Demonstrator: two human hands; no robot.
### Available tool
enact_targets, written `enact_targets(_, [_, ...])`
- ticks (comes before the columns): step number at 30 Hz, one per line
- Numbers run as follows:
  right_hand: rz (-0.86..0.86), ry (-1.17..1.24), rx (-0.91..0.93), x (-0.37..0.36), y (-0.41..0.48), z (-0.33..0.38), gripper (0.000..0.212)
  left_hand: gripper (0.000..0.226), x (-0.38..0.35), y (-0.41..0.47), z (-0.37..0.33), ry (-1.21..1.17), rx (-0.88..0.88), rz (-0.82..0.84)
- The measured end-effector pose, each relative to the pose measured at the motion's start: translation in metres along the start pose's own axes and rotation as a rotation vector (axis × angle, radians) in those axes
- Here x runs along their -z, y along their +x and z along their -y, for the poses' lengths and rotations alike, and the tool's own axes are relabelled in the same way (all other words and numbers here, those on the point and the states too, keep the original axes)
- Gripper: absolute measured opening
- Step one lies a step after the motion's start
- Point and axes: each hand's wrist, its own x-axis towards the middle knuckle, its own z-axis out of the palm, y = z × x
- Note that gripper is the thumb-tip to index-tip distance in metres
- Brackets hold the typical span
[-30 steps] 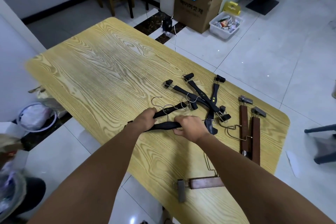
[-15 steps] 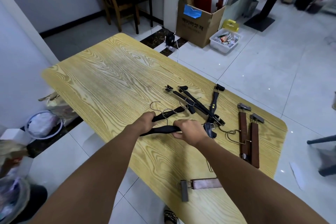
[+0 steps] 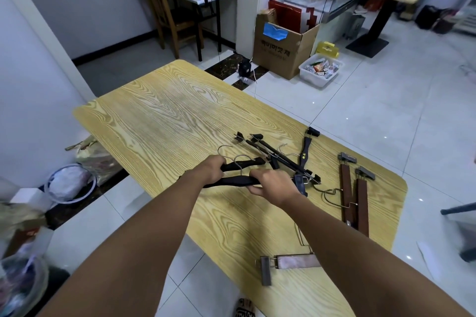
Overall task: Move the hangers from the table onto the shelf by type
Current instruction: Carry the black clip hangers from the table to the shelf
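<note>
Two slim black hangers with matte bars and thin silver wire hooks are held just above the near-left part of the pale wood-grain table (image 3: 180, 116). The left hand (image 3: 212, 170) has its fingers curled round the upper black hanger (image 3: 247, 163). The right hand (image 3: 273, 185) grips the right end of the lower black hanger (image 3: 233, 182), fingers wrapped over the bar. Both bars run roughly left to right across the view, and the lower one passes under the left wrist. Their wire hooks (image 3: 223, 147) arch up and away from the person. Just right of the hands lies a tangle of black clip hangers (image 3: 279, 156): two bars slant from far left to near right, and one crosses them, running nearly straight away from the person, with a black clip at its far end. Farther right, two brown wooden clip hangers (image 3: 346, 188) lie side by side, apart from the black ones. Their long axes point away from the person, with metal clips at the far ends and hooks bent to the left. A third brown hanger (image 3: 296, 261) lies crosswise near the table's near edge, metal clip at its left end, its right part hidden by the forearm.
</note>
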Motion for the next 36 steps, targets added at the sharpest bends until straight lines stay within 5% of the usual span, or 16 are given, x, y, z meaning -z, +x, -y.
enact_targets(7, [-0.047, -0.002, -0.034, 0.018, -0.004, 0.008, 0.027, 0.028, 0.020, -0.012, -0.010, -0.029, -0.043, -0.065])
enact_targets(27, [-0.032, -0.116, 0.015, 0.017, -0.018, 0.016, 0.027, 0.011, 0.051, -0.025, 0.016, -0.574, -0.023, -0.219])
enact_targets(36, [0.078, -0.188, 0.029, 0.018, -0.020, 0.023, 0.027, 0.023, 0.072, -0.044, 0.032, -0.378, -0.116, -0.271])
